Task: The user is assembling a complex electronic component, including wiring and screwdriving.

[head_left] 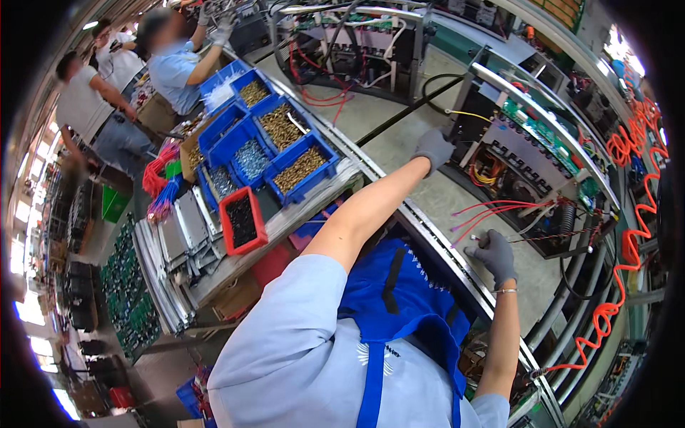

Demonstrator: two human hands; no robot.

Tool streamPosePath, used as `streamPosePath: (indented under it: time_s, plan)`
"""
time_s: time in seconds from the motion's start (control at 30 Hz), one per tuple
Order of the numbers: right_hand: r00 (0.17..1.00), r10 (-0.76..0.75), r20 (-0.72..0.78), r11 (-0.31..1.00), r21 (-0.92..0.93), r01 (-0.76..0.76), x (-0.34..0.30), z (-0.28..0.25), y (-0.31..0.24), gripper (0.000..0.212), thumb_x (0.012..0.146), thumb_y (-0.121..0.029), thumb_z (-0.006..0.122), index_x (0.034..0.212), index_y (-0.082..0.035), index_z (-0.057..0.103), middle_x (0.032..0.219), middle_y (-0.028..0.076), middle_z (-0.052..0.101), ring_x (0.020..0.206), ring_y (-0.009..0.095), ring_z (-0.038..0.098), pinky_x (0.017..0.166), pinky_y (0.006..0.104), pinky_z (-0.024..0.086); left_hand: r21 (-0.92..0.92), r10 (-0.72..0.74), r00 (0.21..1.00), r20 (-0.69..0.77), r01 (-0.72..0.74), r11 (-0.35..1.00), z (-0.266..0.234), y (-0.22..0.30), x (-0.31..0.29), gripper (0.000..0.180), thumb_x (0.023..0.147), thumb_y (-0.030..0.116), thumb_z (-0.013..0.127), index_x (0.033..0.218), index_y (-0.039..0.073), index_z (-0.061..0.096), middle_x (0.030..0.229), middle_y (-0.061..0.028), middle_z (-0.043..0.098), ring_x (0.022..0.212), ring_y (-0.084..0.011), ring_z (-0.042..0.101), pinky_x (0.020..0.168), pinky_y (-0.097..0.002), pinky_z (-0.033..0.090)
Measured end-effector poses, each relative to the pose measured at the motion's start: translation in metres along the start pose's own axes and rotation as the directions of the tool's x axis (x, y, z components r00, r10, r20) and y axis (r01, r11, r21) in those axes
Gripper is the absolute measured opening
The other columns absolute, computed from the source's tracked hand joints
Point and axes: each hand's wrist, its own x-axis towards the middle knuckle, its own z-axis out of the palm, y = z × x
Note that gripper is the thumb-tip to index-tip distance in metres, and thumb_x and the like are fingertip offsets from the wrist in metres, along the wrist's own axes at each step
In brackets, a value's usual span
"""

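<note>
In front of me stands an open machine chassis [499,151] with a green circuit board [535,132] along its top and bundled wires inside. My left hand [434,148], in a grey glove, is at the chassis's left edge, fingers curled; what they hold, if anything, is hidden. My right hand [494,258], also gloved, is lower, closed around a thin twisted wire [549,236] that runs out of the chassis. Several red wires [492,210] with purple ends lie on the grey work surface [524,271] beside it. A yellow wire [471,114] sticks out above my left hand.
Blue bins [314,178] of brass and silver fasteners and a red bin [242,221] of black parts stand at left. Metal strips [189,228] lie beside them. A metal rail [446,250] borders the work surface. A coiled orange hose [606,314] hangs at right. A co-worker [175,71] works far left.
</note>
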Motion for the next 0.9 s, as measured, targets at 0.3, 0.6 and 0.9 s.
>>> streamPosePath:
  time_s: [0.3,0.6,0.9]
  plan:
    - [0.999,-0.038,-0.025,0.998,0.042,0.039,-0.009,-0.001,0.008,0.043,0.063,-0.035,0.082,0.077,-0.004,0.056,0.075,0.011,0.058,0.070,0.029,0.058,0.063,0.0395,0.046,0.006,-0.078,0.995,0.060,0.078,0.997,-0.004,0.002,-0.033,0.035,0.076,0.018,0.068,0.109,0.007,0.065,0.099,-0.0196,0.069,0.094,-0.0382,0.065,0.083,-0.0447,0.051]
    - [0.986,-0.105,-0.131,0.994,0.000,0.106,-0.015,0.002,0.006,0.036,0.065,-0.028,0.081,0.081,-0.006,0.058,0.081,0.012,0.060,0.075,0.031,0.060,0.067,0.0416,0.048,0.532,0.227,0.970,0.080,-0.235,0.814,-0.145,-0.016,-0.053,0.033,0.080,0.026,0.061,0.107,0.009,0.070,0.101,-0.0187,0.069,0.095,-0.0371,0.066,0.085,-0.0434,0.052]
    - [0.996,-0.061,-0.059,0.997,-0.050,0.059,-0.008,0.005,0.011,0.037,0.065,-0.028,0.081,0.083,-0.006,0.058,0.081,0.011,0.059,0.074,0.030,0.060,0.066,0.0415,0.049,0.994,-0.082,0.993,-0.090,0.084,-0.076,-0.327,-0.121,-0.032,0.015,0.076,0.014,0.064,0.084,0.016,0.077,0.090,-0.0086,0.073,0.096,-0.0264,0.066,0.083,-0.0422,0.044]
